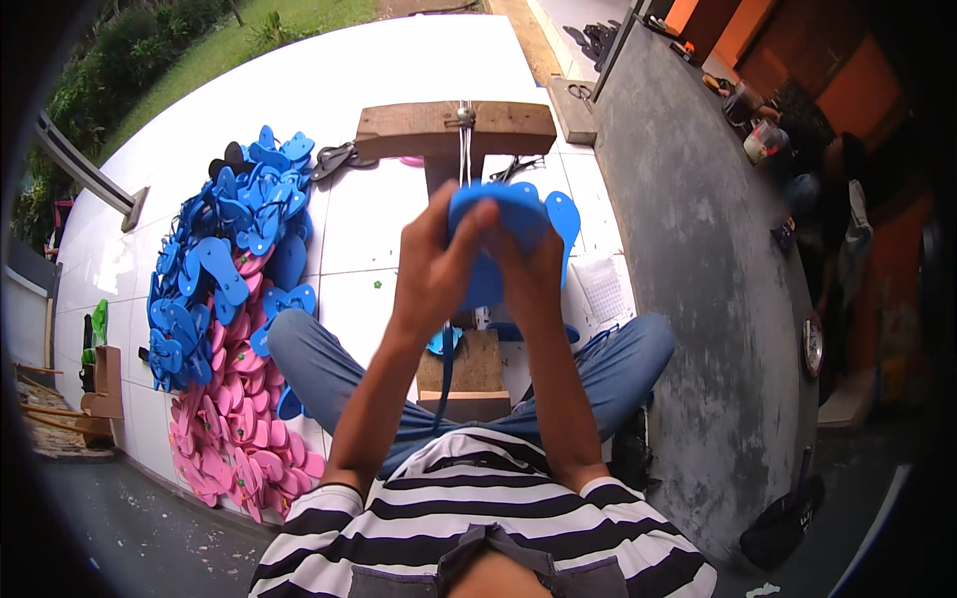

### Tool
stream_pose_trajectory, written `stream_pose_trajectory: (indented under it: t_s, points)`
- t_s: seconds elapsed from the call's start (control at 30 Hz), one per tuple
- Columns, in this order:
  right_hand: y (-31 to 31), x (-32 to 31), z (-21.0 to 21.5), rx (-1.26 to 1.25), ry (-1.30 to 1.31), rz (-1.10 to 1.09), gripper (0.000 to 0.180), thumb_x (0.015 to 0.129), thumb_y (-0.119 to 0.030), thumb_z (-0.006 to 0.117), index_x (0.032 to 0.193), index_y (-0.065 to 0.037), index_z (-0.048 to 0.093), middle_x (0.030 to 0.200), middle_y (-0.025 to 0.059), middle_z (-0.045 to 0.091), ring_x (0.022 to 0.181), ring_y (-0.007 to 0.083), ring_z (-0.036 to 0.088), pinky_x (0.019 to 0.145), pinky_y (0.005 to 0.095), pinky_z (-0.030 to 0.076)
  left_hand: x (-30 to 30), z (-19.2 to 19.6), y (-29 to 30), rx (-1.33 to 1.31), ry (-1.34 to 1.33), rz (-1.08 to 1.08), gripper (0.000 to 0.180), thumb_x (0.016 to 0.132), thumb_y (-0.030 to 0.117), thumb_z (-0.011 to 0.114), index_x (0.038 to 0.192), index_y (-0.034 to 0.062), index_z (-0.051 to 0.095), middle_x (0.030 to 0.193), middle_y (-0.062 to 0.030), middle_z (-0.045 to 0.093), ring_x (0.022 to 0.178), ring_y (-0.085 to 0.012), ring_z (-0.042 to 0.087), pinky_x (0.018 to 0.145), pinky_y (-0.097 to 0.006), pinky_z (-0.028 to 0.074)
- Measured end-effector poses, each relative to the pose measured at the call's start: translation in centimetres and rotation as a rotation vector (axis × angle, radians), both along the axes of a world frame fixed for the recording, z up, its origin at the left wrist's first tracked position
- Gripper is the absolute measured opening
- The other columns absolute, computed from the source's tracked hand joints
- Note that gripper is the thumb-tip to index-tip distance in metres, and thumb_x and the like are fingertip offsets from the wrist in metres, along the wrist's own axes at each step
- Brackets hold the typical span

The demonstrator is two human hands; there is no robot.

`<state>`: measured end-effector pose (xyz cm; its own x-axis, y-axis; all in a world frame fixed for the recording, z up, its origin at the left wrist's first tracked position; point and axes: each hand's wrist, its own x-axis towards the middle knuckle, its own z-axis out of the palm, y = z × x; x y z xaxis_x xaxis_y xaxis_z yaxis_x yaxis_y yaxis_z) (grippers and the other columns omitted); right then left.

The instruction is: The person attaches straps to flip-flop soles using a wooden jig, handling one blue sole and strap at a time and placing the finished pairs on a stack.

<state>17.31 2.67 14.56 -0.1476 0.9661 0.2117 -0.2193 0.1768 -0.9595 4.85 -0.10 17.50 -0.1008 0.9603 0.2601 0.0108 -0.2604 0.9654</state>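
My left hand [435, 257] and my right hand [531, 261] are both closed on a blue flip-flop sole [484, 284], held up in front of me with the thumbs pressed on its near face. A dark blue strap [447, 374] hangs below the sole toward my lap. Just beyond my hands stands a wooden T-shaped post [389, 130] with a metal fitting [466, 117] on its crossbar, from which thin pale rods or cords run down toward the sole. Another blue sole [564, 224] shows behind my right hand. My fingertips on the far side are hidden.
To the left lies a big heap of blue flip-flops [221, 269] and pink flip-flops [239, 439]. A wooden block [469, 364] sits between my crossed legs. A written sheet [601, 289] lies right of my hands. Scissors [579, 92] rest on a ledge beside the grey floor strip [698, 249].
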Motion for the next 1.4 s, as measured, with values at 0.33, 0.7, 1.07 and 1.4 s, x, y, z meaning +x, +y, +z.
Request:
stream_pose_trajectory:
  t_s: [0.33,0.7,1.07,1.4]
  points:
    - [-4.0,0.7,-5.4,0.415,-0.767,-0.306,0.036,0.084,-0.026,0.078,0.105,-0.005,0.058,0.087,0.007,0.059,0.082,0.026,0.063,0.072,0.0347,0.05,-1.7,-9.5,-0.9,-0.298,-0.032,0.086,0.042,0.103,0.04,0.054,0.113,-0.0004,0.06,0.075,-0.005,0.061,0.065,-0.0084,0.05,0.057,-0.025,0.041]
    - [-3.6,0.1,-6.1,0.363,-0.751,0.081,0.015,0.091,-0.016,0.062,0.085,-0.003,0.059,0.074,0.0134,0.059,0.065,0.0308,0.061,0.06,0.0404,0.048,-5.2,-10.0,1.9,-0.095,0.325,0.219,0.032,0.091,0.023,0.07,0.106,-0.0048,0.064,0.102,-0.019,0.069,0.097,-0.031,0.066,0.076,-0.035,0.056]
    - [-1.2,2.4,-3.0,0.514,-0.526,-0.159,0.029,0.087,-0.008,0.072,0.113,-0.004,0.061,0.107,0.0121,0.063,0.095,0.0293,0.061,0.079,0.0385,0.049,-2.9,-6.6,-0.9,0.28,0.07,0.033,0.028,0.095,-0.002,0.056,0.12,0.0002,0.044,0.105,-0.017,0.065,0.099,-0.0197,0.065,0.087,-0.033,0.051]
    - [0.6,0.5,-1.7,0.782,-0.392,-0.305,0.038,0.076,0.006,0.077,0.112,-0.005,0.069,0.106,0.0112,0.068,0.094,0.0257,0.069,0.079,0.0335,0.058,-3.1,-5.2,2.2,0.788,0.208,0.054,0.06,0.064,-0.011,0.068,0.108,0.0109,0.033,0.102,-0.0178,0.053,0.093,-0.0264,0.057,0.08,-0.039,0.051]
